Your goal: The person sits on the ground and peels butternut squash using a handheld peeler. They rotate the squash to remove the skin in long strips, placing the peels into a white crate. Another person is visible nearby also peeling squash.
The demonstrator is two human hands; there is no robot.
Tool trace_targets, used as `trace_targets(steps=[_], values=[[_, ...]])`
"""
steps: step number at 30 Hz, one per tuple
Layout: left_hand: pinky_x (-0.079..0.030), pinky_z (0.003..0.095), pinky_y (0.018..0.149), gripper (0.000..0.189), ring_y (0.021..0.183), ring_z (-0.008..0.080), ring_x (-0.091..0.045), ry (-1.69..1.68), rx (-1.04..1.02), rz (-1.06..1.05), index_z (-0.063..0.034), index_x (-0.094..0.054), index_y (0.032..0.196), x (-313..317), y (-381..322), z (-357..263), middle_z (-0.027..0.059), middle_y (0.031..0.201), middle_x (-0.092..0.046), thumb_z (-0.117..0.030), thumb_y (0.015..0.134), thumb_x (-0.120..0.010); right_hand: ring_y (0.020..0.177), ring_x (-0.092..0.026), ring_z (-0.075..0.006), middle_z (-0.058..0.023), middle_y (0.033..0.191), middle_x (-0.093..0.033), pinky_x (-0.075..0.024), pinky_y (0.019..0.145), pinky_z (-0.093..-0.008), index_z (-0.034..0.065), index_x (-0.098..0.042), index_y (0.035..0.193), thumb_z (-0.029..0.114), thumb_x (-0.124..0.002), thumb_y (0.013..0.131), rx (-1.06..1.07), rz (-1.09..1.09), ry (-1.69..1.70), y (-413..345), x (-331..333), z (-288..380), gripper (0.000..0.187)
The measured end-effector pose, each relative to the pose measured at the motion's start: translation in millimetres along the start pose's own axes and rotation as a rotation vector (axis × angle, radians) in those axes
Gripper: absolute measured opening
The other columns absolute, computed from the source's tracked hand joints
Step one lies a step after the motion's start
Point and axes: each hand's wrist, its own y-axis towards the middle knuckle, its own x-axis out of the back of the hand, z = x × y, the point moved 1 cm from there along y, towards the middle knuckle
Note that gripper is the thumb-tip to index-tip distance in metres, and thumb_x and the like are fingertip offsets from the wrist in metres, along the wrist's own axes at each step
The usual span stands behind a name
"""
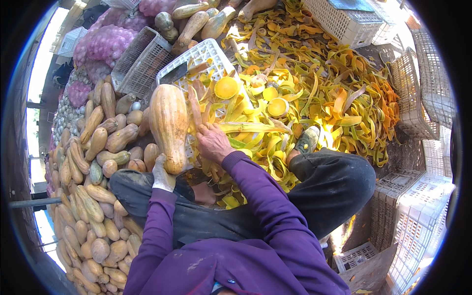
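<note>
A large tan-and-orange butternut-type squash (pixel 168 123) stands tilted up before me, with its skin on. My left hand (pixel 164 175), in a pale work glove, grips its narrow lower end beside my knee. Just right of the squash is my bare right hand (pixel 214 143), fingers curled. A brownish strip of peel (pixel 194 105) runs up from its fingertips, and a long yellow peel strip (pixel 254 127) extends to its right. Whether the fingers hold something is hidden. Beyond, an upturned white plastic crate (pixel 212 46) bears a knife (pixel 175 73) with a wooden handle and a cut round squash slice (pixel 226 87).
Yellow and orange peelings (pixel 328 92) cover the floor ahead and right. Many unpeeled squashes (pixel 97 199) are heaped on the left. An open crate (pixel 138 61) and pink net sacks (pixel 107 42) lie beyond them. White crates (pixel 420 210) line the right. My shoe (pixel 308 140) rests among peelings.
</note>
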Motion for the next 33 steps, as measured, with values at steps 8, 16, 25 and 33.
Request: trace_targets(steps=[8, 16, 25, 33], values=[[-0.051, 0.0419, 0.098, 0.057, 0.115, 0.0261, -0.062, 0.227, -0.252, -0.095, -0.0045, -0.056, 0.139, 21, 17, 22, 0.0104, 0.125, -0.063, -0.031, 0.091, -0.071, 0.126, -0.054, -0.0382, -0.0183, 0.119, -0.060, -0.0350, 0.103, -0.0729, 0.0039, -0.069, 0.109, 0.022, -0.062, 0.083, -0.152, -0.006, -0.202, -5, 10, 10, 0.033], [-0.051, 0.0350, 0.099, 0.084, 0.113, 0.0246, -0.064, 0.707, -0.370, 0.015, 0.0061, -0.045, 0.149, -22, 2, 11, 0.0167, 0.132, -0.063, -0.029, 0.082, -0.080, 0.138, -0.043, -0.0463, -0.0225, 0.143, -0.051, -0.0320, 0.096, -0.0839, 0.0077, -0.068, 0.116, 0.028, -0.069, 0.079, -0.323, 0.081, -0.276, -19, 37, 5, 0.042], [-0.050, 0.0331, 0.099, 0.079, 0.113, 0.0216, -0.064, 0.813, -0.289, 0.145, 0.0067, -0.051, 0.145, -23, -7, -12, 0.0172, 0.128, -0.067, -0.039, 0.087, -0.078, 0.140, -0.042, -0.0396, -0.0180, 0.146, -0.051, -0.0358, 0.098, -0.0770, 0.0119, -0.068, 0.119, 0.026, -0.069, 0.077, -0.383, 0.178, -0.275, -20, 58, -7, 0.044], [-0.048, 0.0347, 0.103, 0.075, 0.121, 0.0257, -0.065, 1.063, -0.283, 0.351, 0.0050, -0.055, 0.143, -6, -4, -53, 0.0199, 0.132, -0.068, -0.043, 0.090, -0.078, 0.135, -0.049, -0.0407, -0.0177, 0.144, -0.057, -0.0409, 0.114, -0.0484, 0.0107, -0.068, 0.130, 0.014, -0.066, 0.074, -0.368, 0.239, -0.357, -9, 57, -17, 0.056]])
